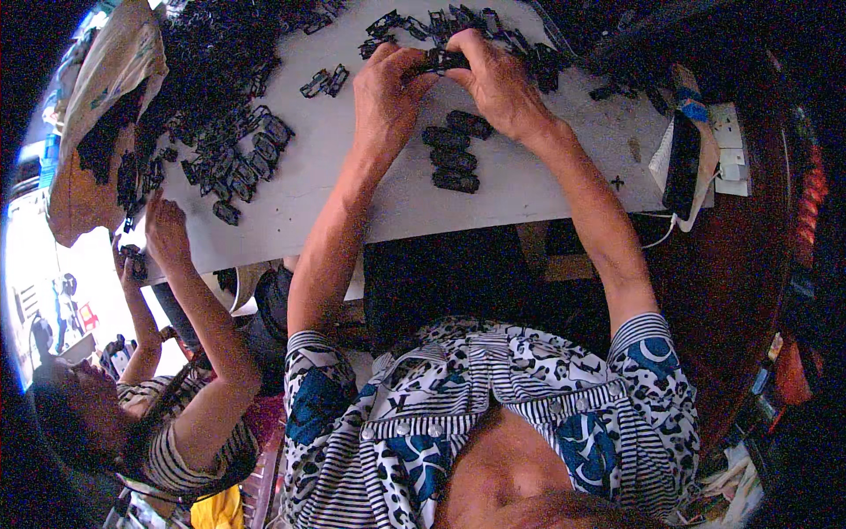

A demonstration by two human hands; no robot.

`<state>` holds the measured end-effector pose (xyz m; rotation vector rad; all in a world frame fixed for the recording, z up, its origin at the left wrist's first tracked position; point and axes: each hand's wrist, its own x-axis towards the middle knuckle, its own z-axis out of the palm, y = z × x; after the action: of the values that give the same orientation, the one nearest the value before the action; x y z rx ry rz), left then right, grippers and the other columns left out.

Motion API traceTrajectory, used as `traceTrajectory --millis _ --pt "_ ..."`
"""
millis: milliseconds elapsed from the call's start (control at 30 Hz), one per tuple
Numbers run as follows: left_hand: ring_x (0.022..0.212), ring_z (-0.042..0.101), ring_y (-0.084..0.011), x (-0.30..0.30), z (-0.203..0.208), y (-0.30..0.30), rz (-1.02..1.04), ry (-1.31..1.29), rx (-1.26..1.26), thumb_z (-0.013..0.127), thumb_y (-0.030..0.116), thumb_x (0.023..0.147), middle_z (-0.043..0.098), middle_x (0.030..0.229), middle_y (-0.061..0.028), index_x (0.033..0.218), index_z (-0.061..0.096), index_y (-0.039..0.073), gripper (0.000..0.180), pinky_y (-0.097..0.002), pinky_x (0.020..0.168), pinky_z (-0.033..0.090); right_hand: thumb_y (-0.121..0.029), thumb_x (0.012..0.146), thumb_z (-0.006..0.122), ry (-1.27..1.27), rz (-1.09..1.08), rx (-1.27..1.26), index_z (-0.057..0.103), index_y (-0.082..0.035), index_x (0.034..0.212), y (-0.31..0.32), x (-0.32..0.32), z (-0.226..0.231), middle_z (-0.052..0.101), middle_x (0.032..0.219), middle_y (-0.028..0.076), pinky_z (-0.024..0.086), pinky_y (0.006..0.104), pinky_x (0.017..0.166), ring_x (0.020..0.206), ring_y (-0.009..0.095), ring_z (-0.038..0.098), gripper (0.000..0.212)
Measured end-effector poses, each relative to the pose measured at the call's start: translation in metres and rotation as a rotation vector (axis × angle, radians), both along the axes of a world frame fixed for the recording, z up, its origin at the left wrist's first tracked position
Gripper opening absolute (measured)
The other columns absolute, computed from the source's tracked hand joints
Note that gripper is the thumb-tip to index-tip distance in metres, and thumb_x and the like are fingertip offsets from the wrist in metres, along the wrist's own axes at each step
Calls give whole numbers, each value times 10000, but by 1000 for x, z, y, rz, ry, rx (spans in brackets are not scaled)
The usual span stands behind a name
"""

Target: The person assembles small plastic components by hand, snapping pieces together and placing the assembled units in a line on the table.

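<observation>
Both my arms reach over a pale table (308, 189) toward its far side. Between my two hands is a small black plastic part (447, 60), held at its ends. The fingers of my left hand (394, 88) are pinched on its left end; the thumb and fingers of my right hand (498, 84) close on its right end. My fingers cover much of the part, so its exact kind cannot be made out. Just nearer to me, several similar black parts (454, 160) lie in a short column. More loose black parts (485, 22) are scattered beyond my hands.
A large heap of black parts (220, 66) covers the table's left side, beside a torn sack (110, 115). A co-worker's hands (167, 231) hold a black part at the left edge. A phone-like black device (681, 163) with a white cable stands at right, near a power strip (730, 145).
</observation>
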<state>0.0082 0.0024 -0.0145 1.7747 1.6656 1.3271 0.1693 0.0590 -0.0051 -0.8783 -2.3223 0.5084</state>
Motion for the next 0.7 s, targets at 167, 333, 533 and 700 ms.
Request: traceTrajectory --millis 167,333,533,700 --pt "786 638 -268 1 -3 2 -18 48 -57 701 88 758 618 861 -125 945 657 12 207 -331 692 493 -120 841 631 60 -1 0 454 -17 1043 -1 6 -2 612 940 232 472 468 721 895 422 599 288" --pt "801 633 -191 -2 -1 -1 -121 -471 -293 677 104 804 646 864 -85 952 655 18 172 -298 714 486 -141 864 611 89 -53 -185 462 -29 1070 -11 6 14 617 921 210 476 442 745 889 393 613 278" --pt "728 617 -154 1 4 1 -102 -272 -205 632 62 816 665 785 -113 963 643 -15 167 -302 662 476 -174 888 607 68 -35 -354 489 -42 1059 -6 16 22 628 938 169 480 396 742 913 328 631 247" --pt "702 569 -124 5 21 -6 -89 -304 -329 610 138 880 623 800 -64 968 610 1 163 -279 647 477 -171 889 606 -8 -240 -95 499 -47 1051 -14 2 12 626 923 175 484 408 695 865 364 631 231"
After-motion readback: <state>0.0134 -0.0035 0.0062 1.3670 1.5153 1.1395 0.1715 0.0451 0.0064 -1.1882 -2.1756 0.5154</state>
